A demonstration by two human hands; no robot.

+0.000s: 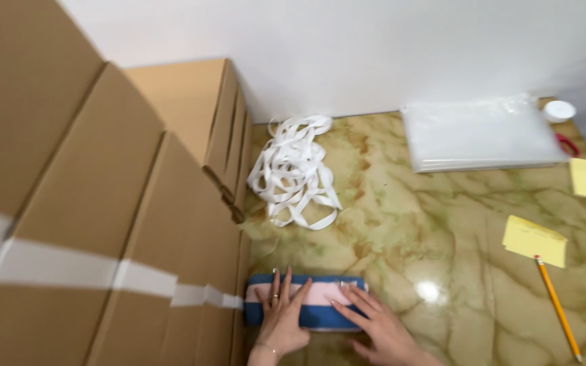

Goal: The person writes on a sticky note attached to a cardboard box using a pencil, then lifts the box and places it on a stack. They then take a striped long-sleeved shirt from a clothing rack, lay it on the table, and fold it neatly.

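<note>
- Two hands are pressing flat, fingers spread and gripping nothing: I am resting my left hand (281, 318) and right hand (381, 330) on a folded blue-and-pink cloth (306, 303).
- That cloth is lying on the marbled tabletop (401, 224), directly under both palms.
- Cardboard boxes (103, 224) are standing just left of my left hand.
- White ribbon (294, 171) is lying heaped well beyond my fingertips.

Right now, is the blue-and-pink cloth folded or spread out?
Folded: the cloth lies as a compact, thick rectangle with stripes stacked, under the left hand and right hand.
</note>
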